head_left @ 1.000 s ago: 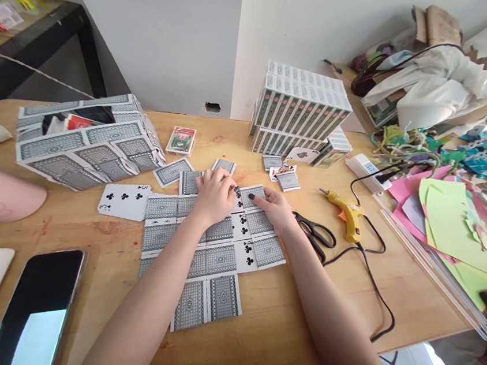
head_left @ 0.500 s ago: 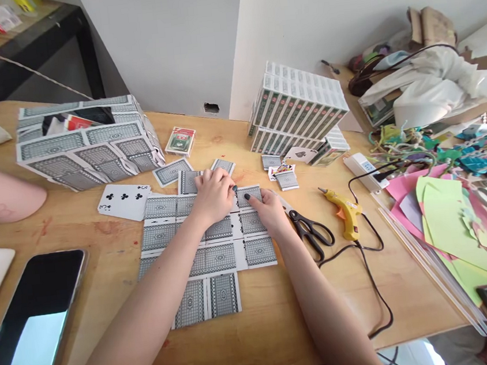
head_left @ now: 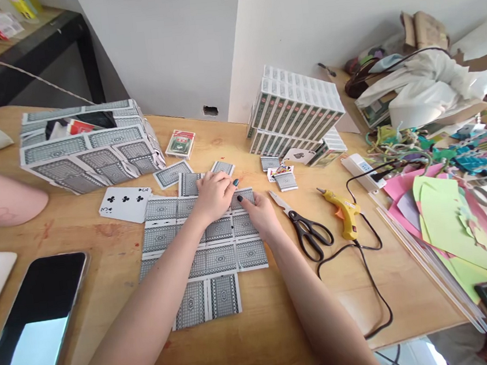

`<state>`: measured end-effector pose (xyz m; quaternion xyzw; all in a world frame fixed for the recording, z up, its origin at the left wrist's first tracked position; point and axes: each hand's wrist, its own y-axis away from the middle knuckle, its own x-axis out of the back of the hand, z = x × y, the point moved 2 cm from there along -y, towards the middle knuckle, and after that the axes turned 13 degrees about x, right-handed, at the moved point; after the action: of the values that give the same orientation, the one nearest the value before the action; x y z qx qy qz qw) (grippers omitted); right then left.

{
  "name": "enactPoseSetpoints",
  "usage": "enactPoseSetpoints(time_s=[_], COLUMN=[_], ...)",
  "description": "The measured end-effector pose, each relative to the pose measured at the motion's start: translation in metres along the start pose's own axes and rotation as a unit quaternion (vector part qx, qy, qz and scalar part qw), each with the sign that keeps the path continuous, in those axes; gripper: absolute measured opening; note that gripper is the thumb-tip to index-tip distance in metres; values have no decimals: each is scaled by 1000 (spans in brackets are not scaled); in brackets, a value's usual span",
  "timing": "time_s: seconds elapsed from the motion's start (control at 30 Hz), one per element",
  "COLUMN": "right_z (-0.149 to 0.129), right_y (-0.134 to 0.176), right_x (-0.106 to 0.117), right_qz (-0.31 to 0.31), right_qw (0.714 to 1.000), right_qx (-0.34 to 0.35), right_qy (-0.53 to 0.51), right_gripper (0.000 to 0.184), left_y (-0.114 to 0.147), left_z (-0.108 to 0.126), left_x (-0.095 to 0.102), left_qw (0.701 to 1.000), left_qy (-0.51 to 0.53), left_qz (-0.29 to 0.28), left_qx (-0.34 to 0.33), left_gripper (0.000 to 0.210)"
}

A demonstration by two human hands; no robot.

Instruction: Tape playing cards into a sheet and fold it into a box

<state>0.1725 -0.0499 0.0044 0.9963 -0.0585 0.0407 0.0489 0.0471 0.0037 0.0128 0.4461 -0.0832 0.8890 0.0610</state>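
Observation:
Grey-backed playing cards (head_left: 220,258) lie joined edge to edge in a flat panel on the table, face down. My left hand (head_left: 216,197) rests on the panel's upper part, fingers curled over the cards and thumb near the top edge. At the right edge, my right hand (head_left: 262,212) grips the outer column of cards (head_left: 251,253), thumb on top and the other fingers mostly hidden. That column sits close against its neighbours. Loose cards lie just above, among them a face-up three of clubs (head_left: 124,204). Black-handled scissors (head_left: 304,228) lie right of my right hand.
A box built of cards (head_left: 87,146) stands at the back left, near another person's arm (head_left: 3,193). Stacked card packs (head_left: 296,107) stand at the back right. A yellow glue gun (head_left: 346,212) trails its cord rightward. A phone (head_left: 36,320) lies at the left.
My right hand has moved left with the right column of cards, closing the white gap beside it. My left thumb has shifted slightly. The scissors' blades now show.

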Motion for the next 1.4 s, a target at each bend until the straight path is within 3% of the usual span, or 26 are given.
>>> enactPoseSetpoints(time_s=[0.2, 0.33, 0.53, 0.6, 0.7, 0.8, 0.9, 0.97, 1.07, 1.17, 1.3, 1.4], right_z=[4, 2, -8, -9, -6, -3, -2, -3, -3, -5, -10, -12], right_y=[-1, -1, 27, 41, 56, 61, 60, 60, 61, 61, 60, 57], right_x=[-7, -8, 2, 6, 10, 8, 9, 15, 29, 43, 52, 53], right_qz=[8, 23, -88, -110, -68, -52, -69, -74, -70, -63, -74, -70], right_qw=[1000, 1000, 984, 986, 997, 991, 988, 989, 990, 993, 992, 979], right_qx=[-13, -5, -63, -67, -22, 14, 15, 14, 10, 1, 8, 22], right_qy=[-13, -11, -140, -109, 37, 125, 135, 131, 121, 99, 101, 190], right_gripper=[37, 36, 35, 33, 30, 27, 26, 27, 27, 30, 33, 28], left_y=[-2, -1, 0, 0, 0, -1, -3, -1, 17, 52, 97, 111], left_z=[-1, 0, 0, -1, -1, -3, -8, -13, -25, -35, -38, -37], left_x=[3, 1, 0, 0, 0, 5, 23, 41, 74, 97, 101, 94], left_qw=[996, 999, 1000, 1000, 1000, 994, 982, 981, 981, 962, 932, 923], left_qy=[74, 43, -8, -11, 11, 79, 127, 122, 56, -50, -109, -86], left_qz=[-13, -2, 16, 17, 29, 75, 119, 113, 77, 49, -19, -57], left_qx=[38, 20, -9, -6, 4, 32, 75, 100, 169, 264, 346, 370], left_gripper=[38, 31, 27, 28, 25, 22, 26, 30, 36, 33, 29, 26])
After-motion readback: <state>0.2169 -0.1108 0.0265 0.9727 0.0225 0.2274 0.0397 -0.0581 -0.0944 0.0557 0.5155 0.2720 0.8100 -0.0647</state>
